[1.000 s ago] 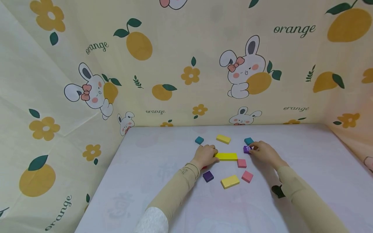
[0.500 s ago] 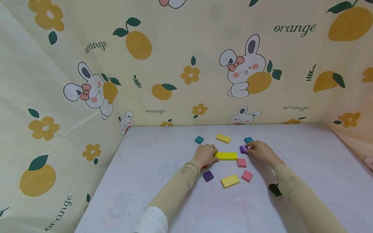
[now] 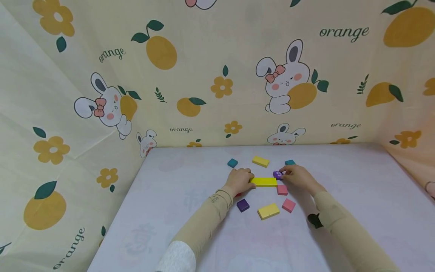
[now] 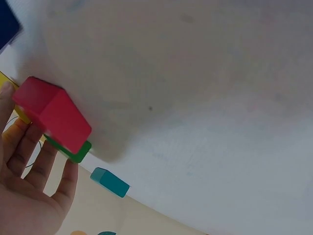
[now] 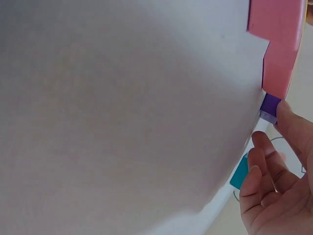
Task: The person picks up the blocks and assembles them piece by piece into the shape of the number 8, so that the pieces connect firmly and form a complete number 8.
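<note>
My left hand (image 3: 239, 182) is around the left end of a long yellow block (image 3: 265, 182), thumb on the near side and fingers on the far side. In the left wrist view, a red block (image 4: 61, 115) and a green block (image 4: 73, 152) lie against that hand's fingers; the palm side hides part of the yellow one. My right hand (image 3: 300, 177) pinches a purple block (image 3: 277, 175) marked 9, just beyond the yellow block's right end. A pink block (image 3: 282, 190) touches the yellow block's near right corner.
Around the hands lie teal blocks (image 3: 232, 163), a yellow block (image 3: 260, 161) at the back, another yellow block (image 3: 268, 211) in front, a dark purple block (image 3: 242, 205) and a second pink block (image 3: 288, 205). A printed cloth (image 3: 204, 83) hangs behind the white table (image 3: 153, 211).
My right hand has slid the purple block leftward, towards the yellow block's right end. The left hand has stayed in place.
</note>
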`<action>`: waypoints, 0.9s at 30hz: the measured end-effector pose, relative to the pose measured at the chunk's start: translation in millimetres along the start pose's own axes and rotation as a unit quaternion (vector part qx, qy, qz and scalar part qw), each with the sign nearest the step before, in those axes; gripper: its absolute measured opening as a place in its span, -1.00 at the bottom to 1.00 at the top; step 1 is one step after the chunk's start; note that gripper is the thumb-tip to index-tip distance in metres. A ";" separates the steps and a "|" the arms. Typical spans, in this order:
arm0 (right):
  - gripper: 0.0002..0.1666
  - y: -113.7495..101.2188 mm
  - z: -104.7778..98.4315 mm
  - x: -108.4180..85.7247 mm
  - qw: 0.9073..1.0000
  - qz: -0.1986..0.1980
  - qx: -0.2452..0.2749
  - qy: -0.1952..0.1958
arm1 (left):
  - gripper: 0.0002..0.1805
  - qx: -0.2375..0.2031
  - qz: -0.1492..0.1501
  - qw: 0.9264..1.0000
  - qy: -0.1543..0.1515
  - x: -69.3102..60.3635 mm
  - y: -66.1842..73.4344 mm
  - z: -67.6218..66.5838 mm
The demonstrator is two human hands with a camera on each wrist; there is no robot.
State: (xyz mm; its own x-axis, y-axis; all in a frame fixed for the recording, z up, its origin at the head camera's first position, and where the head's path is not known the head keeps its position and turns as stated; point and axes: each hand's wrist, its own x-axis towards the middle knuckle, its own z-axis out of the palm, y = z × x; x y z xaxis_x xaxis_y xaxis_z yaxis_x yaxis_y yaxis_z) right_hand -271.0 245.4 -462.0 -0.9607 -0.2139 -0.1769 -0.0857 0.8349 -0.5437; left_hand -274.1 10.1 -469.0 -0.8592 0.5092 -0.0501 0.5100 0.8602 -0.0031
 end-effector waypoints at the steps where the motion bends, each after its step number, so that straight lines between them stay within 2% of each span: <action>1: -0.61 -0.4 0.2 -0.2 1.000 0.001 0.001 0.001 | -0.55 0.000 0.000 1.000 0.001 0.1 -0.1 0.2; 13: -0.61 0.0 2.8 3.0 1.000 0.018 0.002 0.001 | -0.55 0.006 0.012 1.000 0.005 3.2 -2.6 3.2; 22: -0.61 3.5 0.9 2.9 1.000 -0.002 -0.014 0.012 | -0.58 0.022 0.015 1.000 -0.002 6.6 -0.5 2.7; 27: -0.61 3.7 0.1 3.1 1.000 -0.003 -0.018 0.012 | -0.58 0.011 0.013 1.000 -0.003 5.8 -1.2 3.0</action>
State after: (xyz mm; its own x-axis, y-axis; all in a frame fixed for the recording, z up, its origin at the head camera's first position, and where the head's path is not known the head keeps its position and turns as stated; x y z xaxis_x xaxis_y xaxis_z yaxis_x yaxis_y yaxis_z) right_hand -274.3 247.8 -464.7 -0.9663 -0.2073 -0.1526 -0.1011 0.8508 -0.5156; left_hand -279.6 12.0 -472.3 -0.8457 0.5308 -0.0557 0.5326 0.8461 -0.0234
